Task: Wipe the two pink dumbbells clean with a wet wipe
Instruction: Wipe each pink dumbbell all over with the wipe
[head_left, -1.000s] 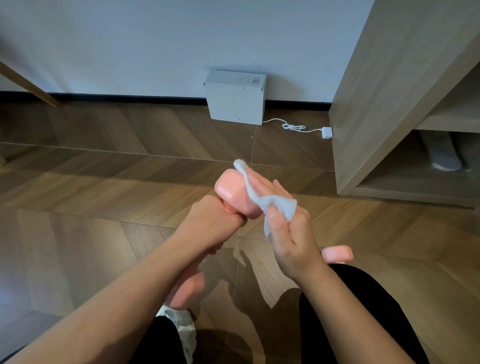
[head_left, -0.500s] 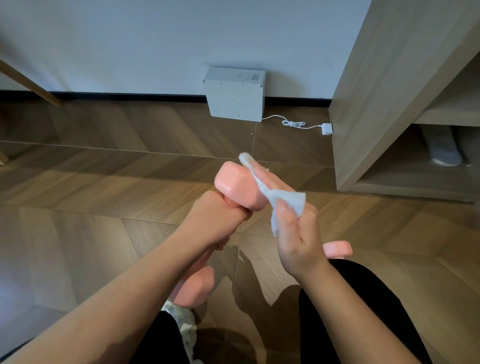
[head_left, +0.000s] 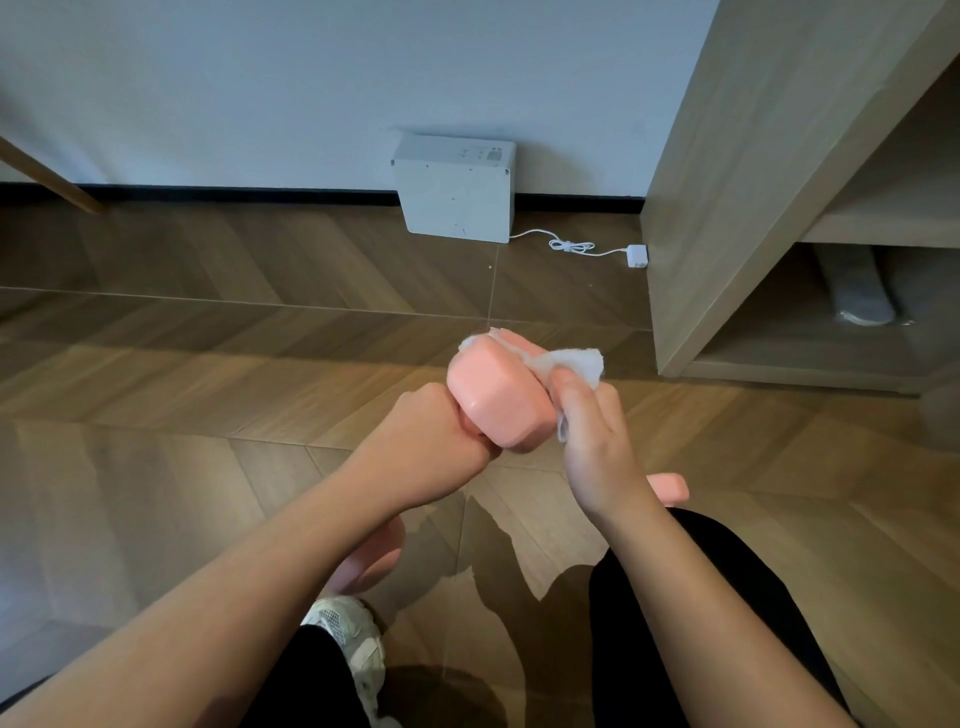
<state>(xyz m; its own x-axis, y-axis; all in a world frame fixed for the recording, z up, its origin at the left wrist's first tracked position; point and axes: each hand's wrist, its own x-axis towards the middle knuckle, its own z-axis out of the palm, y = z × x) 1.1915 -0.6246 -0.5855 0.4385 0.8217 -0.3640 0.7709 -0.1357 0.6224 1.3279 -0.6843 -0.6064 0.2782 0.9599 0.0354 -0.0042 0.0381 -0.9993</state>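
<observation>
My left hand (head_left: 431, 441) grips the handle of a pink dumbbell (head_left: 496, 397) and holds it up at an angle over the floor. Its upper head points toward me; its lower head shows under my left forearm. My right hand (head_left: 592, 441) holds a white wet wipe (head_left: 569, 364) and presses it round the far and right side of the upper head. A second pink dumbbell (head_left: 672, 488) lies on the floor behind my right wrist, mostly hidden.
A white box (head_left: 454, 195) stands against the wall, its cable and plug (head_left: 636, 255) trailing right. A wooden shelf unit (head_left: 727, 208) rises at the right with a grey slipper (head_left: 857, 291) under it. My shoe (head_left: 348, 639) and black trousers fill the bottom.
My right hand has slid the wipe from the front face round to the far and right side of the upper head. The dumbbell has tilted slightly, its lower head sinking under my forearm.
</observation>
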